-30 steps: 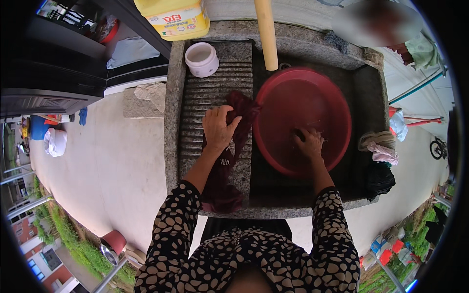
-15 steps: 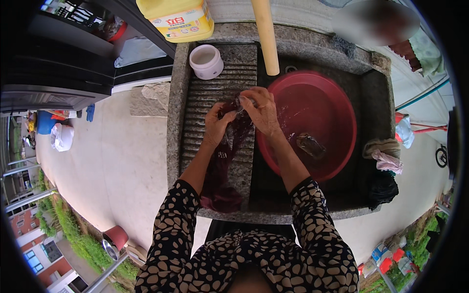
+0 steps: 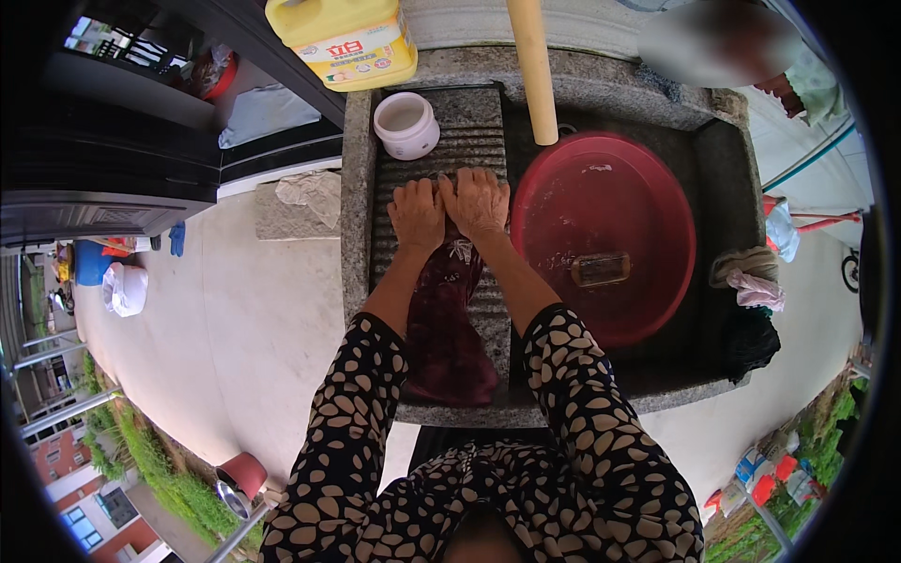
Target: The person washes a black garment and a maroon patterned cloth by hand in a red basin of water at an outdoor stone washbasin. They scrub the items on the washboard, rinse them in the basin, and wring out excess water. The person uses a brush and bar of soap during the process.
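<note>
A wet maroon cloth [image 3: 452, 328] lies lengthwise on the ribbed stone washboard [image 3: 474, 117], its wide end near the front edge of the sink. Both hands press on its far end, side by side with thumbs close together. My left hand [image 3: 417, 216] has its fingers curled over the cloth. Curled likewise, my right hand [image 3: 479, 204] bears down beside it; the part of the cloth under the hands is hidden. To the right, a red basin [image 3: 688, 211] of water stands in the sink. In it is a brownish rectangular object [image 3: 601, 269], perhaps a brush or soap.
A white round tub [image 3: 406, 131] stands at the washboard's far left. Beyond it is a yellow jug [image 3: 361, 52]. A tan pole [image 3: 534, 75] reaches in over the far edge. Several cloths [image 3: 753, 291] hang on the right wall of the stone sink [image 3: 357, 206].
Both hands have gone from holding the cloth's far end raised to pressing it flat on the washboard. The cloth is more spread out. The rectangular object in the basin appears turned.
</note>
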